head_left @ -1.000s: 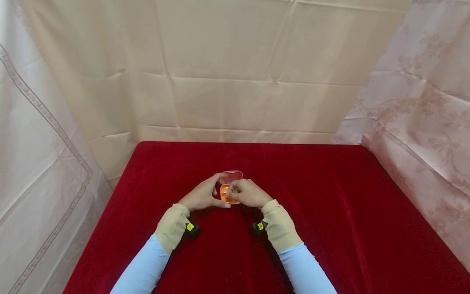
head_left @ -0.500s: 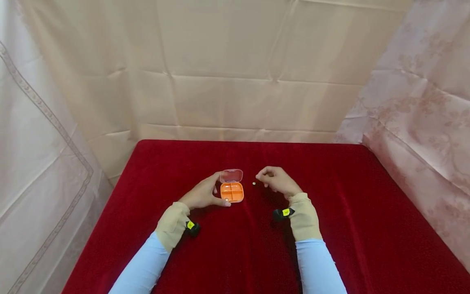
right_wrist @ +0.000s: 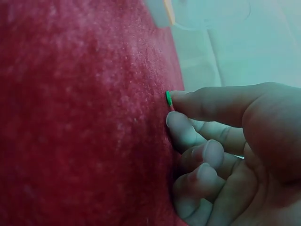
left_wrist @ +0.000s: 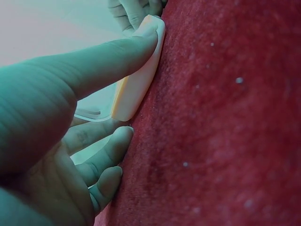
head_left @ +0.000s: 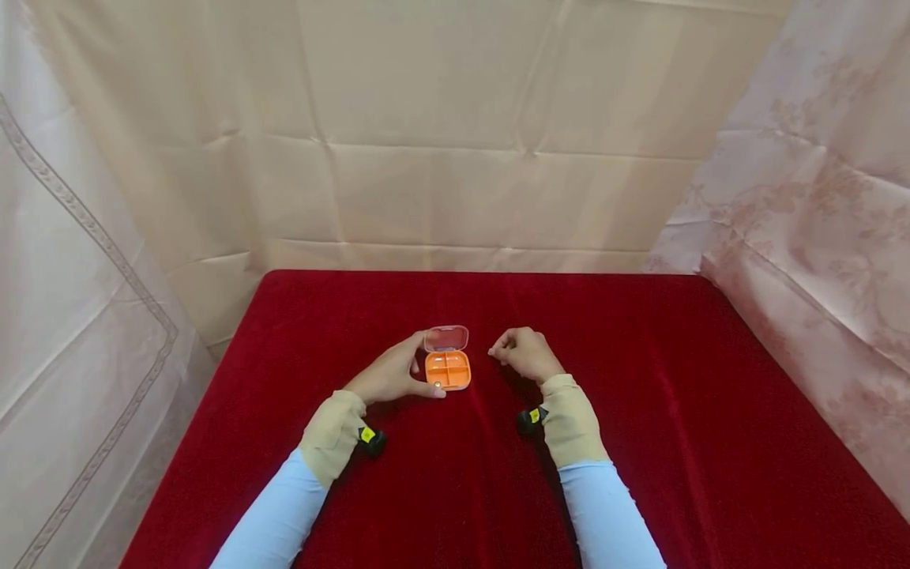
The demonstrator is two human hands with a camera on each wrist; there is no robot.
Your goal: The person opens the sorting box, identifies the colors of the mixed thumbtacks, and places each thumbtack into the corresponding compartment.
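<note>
An orange pill box with a four-way divider stands on the red cloth, its clear lid raised at the back. My left hand holds the box from the left, thumb along its front edge and fingers behind by the lid. A small pale round pill shows in the front left compartment. To the right of the box, my right hand is low at the cloth with curled fingers. In the right wrist view, a tiny pill, tinted green, is at the tips of its thumb and index finger.
Red velvet cloth covers the table. A beige curtain hangs behind the far edge, with patterned pale drapes on the right and a white drape on the left.
My right hand has left the box, moved right past a pill lying on the cloth, then come back left and down to pinch it. The left hand stays on the box.
</note>
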